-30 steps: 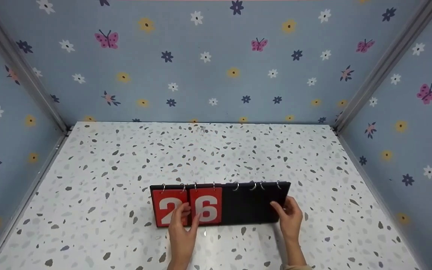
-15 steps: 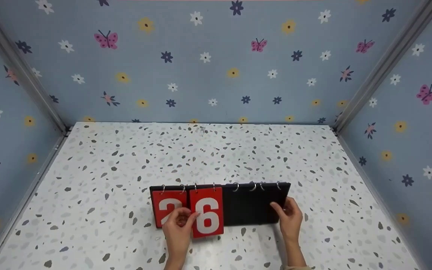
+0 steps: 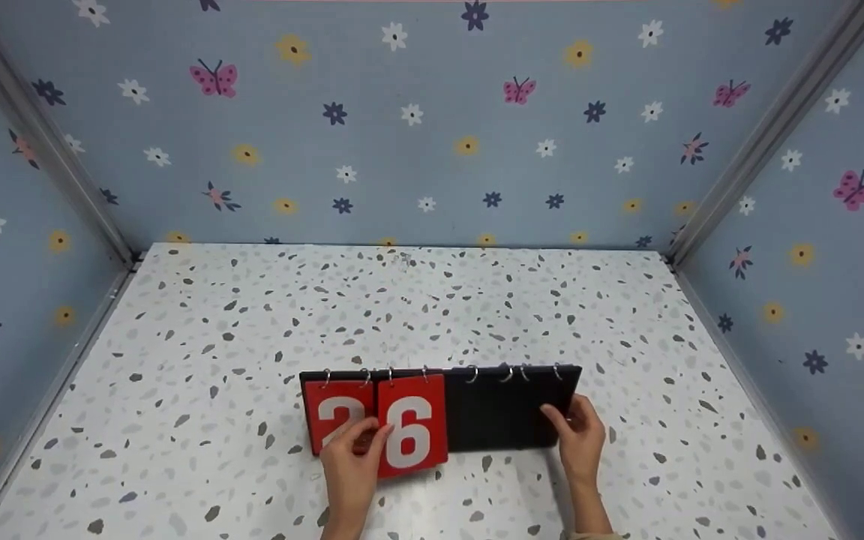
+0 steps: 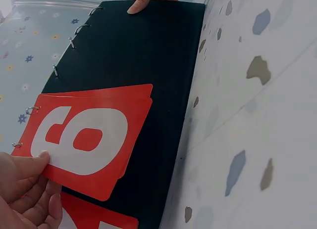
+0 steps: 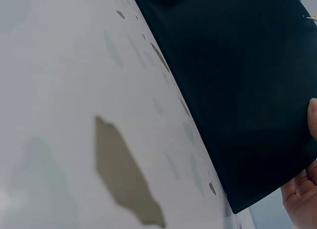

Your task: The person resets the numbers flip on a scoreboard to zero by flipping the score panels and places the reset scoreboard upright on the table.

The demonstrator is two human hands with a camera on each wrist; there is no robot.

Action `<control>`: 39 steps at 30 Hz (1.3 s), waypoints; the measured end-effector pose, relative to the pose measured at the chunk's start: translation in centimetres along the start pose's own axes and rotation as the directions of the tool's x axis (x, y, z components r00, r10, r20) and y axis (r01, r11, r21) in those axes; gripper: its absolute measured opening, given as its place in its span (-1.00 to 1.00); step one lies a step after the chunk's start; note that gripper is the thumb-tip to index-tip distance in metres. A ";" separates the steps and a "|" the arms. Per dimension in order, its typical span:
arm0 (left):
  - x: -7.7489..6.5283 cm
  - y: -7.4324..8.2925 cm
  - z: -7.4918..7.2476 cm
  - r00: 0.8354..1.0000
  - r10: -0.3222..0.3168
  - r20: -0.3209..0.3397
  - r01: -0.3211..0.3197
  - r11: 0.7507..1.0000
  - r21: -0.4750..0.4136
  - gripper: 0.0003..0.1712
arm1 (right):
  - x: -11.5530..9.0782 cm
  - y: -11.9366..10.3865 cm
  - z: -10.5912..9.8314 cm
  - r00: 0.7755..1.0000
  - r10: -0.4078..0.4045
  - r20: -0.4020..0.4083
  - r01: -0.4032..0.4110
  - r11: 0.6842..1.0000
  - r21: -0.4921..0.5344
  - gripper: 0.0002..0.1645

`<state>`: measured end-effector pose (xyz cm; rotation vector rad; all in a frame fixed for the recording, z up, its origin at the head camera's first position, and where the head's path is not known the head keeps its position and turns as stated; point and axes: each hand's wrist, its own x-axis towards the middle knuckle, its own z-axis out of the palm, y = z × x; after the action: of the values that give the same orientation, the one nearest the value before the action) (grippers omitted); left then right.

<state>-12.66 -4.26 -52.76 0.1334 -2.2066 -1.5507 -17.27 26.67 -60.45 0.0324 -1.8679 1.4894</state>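
A black flip scoreboard (image 3: 503, 412) with metal rings along its top edge stands on the speckled table. Two red number cards hang on its left half, a "2" card (image 3: 319, 397) and a "6" card (image 3: 436, 420). My left hand (image 3: 349, 461) pinches the left edge of the "6" card between thumb and fingers, holding it off the board. In the left wrist view another red card edge (image 4: 143, 89) shows just behind the "6". Part of the "2" is hidden by this hand. My right hand (image 3: 583, 439) grips the board's right end, thumb on the front and fingers behind.
White speckled table (image 3: 402, 315) surrounds the scoreboard. Blue panels with flowers and butterflies form the back wall (image 3: 432, 127) and both sides, joined by grey metal corner posts (image 3: 769, 127). The right half of the board shows rings (image 3: 507, 373) but no cards.
My left hand has moved slightly left and down and taken the "6" card by its edge. That card has swung forward from the board. The right hand keeps its place.
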 end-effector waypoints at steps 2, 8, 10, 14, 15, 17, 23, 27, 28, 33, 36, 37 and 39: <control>-0.1 0.2 -0.2 1.000 0.021 0.002 -0.021 0.999 0.030 -0.84 | 0.0 -0.3 0.0 1.000 0.004 0.002 -0.004 1.000 -0.009 -0.75; -0.4 1.1 -0.8 0.999 0.020 0.049 -0.021 1.000 0.007 -0.59 | 0.1 -2.8 0.3 0.999 0.037 0.008 -0.038 0.998 0.043 -0.76; -0.5 1.5 -1.1 0.996 0.003 0.087 -0.001 1.000 -0.015 -0.56 | 0.1 -3.1 0.3 0.999 0.043 0.012 -0.044 0.997 0.056 -0.76; -0.5 2.0 -1.7 0.990 0.019 0.138 -0.016 1.000 -0.026 -0.65 | 0.1 -2.2 0.1 0.999 0.033 0.014 -0.033 0.999 0.024 -0.76; -0.4 2.1 -1.9 0.989 0.035 0.144 -0.031 0.999 -0.031 -0.69 | 0.1 -1.8 0.1 1.000 0.026 0.015 -0.027 1.000 0.008 -0.76; -0.4 2.3 -2.3 0.986 0.077 0.146 -0.071 0.996 -0.046 -0.76 | 0.0 -1.3 0.1 1.000 0.021 0.009 -0.021 1.000 -0.008 -0.75; -0.1 2.7 -3.1 0.976 0.137 0.169 -0.105 0.977 -0.187 -0.77 | 0.0 -0.3 0.0 1.000 0.023 -0.001 -0.023 1.000 -0.007 -0.74; 0.3 2.9 -3.2 0.966 0.171 0.193 -0.113 0.953 -0.281 -0.70 | 0.1 -0.2 0.0 1.000 0.009 0.004 -0.009 1.000 0.008 -0.74; 0.4 2.9 -3.2 0.965 0.190 0.183 -0.134 0.951 -0.280 -0.69 | 0.1 -0.2 0.0 1.000 0.004 0.005 -0.004 1.000 0.007 -0.74; 1.5 3.3 -2.9 0.945 0.322 0.052 -0.305 0.930 -0.203 -0.70 | 0.1 -0.3 0.0 1.000 0.016 0.005 -0.016 1.000 0.005 -0.74; 2.5 3.8 -2.7 0.923 0.383 -0.018 -0.379 0.902 -0.206 -0.71 | 0.1 -0.2 0.0 1.000 0.026 0.008 -0.026 1.000 0.002 -0.74; 2.8 4.0 -2.7 0.917 0.398 -0.034 -0.396 0.894 -0.210 -0.72 | 0.0 -0.2 0.0 1.000 0.027 0.010 -0.027 1.000 0.003 -0.74; 3.5 4.3 -2.6 0.897 0.439 -0.062 -0.441 0.872 -0.213 -0.73 | 0.0 -0.2 0.0 1.000 0.025 0.012 -0.025 1.000 -0.001 -0.74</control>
<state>-14.03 -6.05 -47.14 -0.4037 -1.8626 -1.5052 -17.20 26.57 -60.25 0.0174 -1.8843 1.5086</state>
